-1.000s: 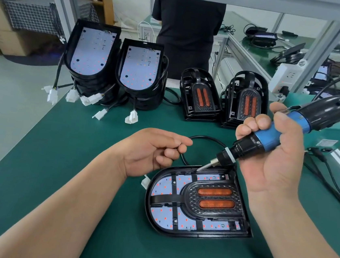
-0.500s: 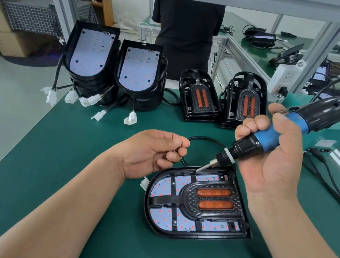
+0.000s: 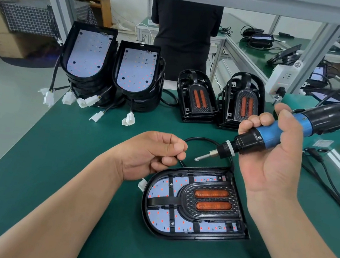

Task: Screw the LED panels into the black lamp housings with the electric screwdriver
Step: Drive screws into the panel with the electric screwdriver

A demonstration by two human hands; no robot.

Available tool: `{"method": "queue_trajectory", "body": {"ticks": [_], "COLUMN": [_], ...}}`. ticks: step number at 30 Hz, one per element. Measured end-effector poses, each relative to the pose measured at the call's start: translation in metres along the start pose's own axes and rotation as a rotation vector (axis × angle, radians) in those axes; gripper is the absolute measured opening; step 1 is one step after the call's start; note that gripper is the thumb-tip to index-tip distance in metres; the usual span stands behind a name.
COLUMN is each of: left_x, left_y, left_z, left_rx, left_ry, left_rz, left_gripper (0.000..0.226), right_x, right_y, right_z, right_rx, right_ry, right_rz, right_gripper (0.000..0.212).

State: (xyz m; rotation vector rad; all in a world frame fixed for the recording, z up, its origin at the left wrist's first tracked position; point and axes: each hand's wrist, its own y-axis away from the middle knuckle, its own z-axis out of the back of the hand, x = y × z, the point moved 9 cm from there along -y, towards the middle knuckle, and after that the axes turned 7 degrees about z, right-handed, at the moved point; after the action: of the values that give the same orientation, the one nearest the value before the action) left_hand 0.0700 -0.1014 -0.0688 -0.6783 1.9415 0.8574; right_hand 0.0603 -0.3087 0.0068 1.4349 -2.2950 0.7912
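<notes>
Lamp housing [image 3: 193, 236]: flat on the green mat [image 3: 55, 158], LED panel [image 3: 159, 216] seated inside.
Right hand [image 3: 274, 168]: wrapped round the electric screwdriver [image 3: 270, 136], above the housing's far right corner.
Bit [image 3: 203, 156]: tilted downward, above the housing's far edge, not touching.
Left hand [image 3: 151, 154]: beside the housing's far left edge, fingers curled; contents cannot be told.
Stacked housings [image 3: 135, 72]: well beyond the housing.

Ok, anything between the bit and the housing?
No. In the head view only bare mat shows between the bit and the housing rim.
</notes>
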Motion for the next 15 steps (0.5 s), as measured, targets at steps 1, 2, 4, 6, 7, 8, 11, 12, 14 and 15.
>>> {"method": "queue_trajectory", "body": {"ticks": [1,2,4,6,7,8,11,12,14,15], "left_x": [0.0000,-0.0002,-0.0004,0.0001,0.0009,0.0018,0.0039,0.0041,0.0042,0.0043], "left_y": [-0.0002,-0.0004,-0.0004,-0.0002,-0.0005,-0.0007,-0.0015,-0.0017,-0.0017,-0.0017], "left_z": [-0.0009,-0.0012,-0.0016,-0.0012,-0.0010,-0.0009,-0.0020,-0.0021,-0.0016,-0.0017], "left_rx": [0.000,-0.003,-0.012,-0.023,-0.026,-0.027,-0.030,-0.032,-0.032,-0.030], "left_ry": [-0.016,-0.031,-0.049,-0.034,-0.018,-0.002,0.008,0.006,0.008,0.010], "left_rz": [-0.003,-0.007,-0.011,-0.002,0.006,0.016,0.037,0.038,0.038,0.039], "left_gripper": [0.008,0.009,0.006,0.005,0.008,0.011,0.016,0.017,0.017,0.017], "right_x": [0.0003,0.0006,0.0007,0.0012,0.0016,0.0019,0.0028,0.0030,0.0031,0.0032], "right_y": [-0.0002,-0.0002,-0.0001,0.0000,0.0000,0.0000,-0.0002,-0.0001,0.0002,0.0005], "right_z": [0.0002,0.0002,-0.0002,-0.0009,-0.0011,-0.0011,-0.0012,-0.0015,-0.0021,-0.0026], "right_rx": [-0.002,-0.002,0.000,0.005,0.008,0.009,0.015,0.019,0.026,0.031], "right_ry": [0.000,0.002,0.008,0.013,0.016,0.019,0.023,0.027,0.041,0.049], "right_rz": [0.001,0.003,0.007,0.014,0.018,0.021,0.028,0.031,0.037,0.039], "right_gripper": [0.013,0.013,0.014,0.017,0.019,0.022,0.027,0.028,0.026,0.024]}}
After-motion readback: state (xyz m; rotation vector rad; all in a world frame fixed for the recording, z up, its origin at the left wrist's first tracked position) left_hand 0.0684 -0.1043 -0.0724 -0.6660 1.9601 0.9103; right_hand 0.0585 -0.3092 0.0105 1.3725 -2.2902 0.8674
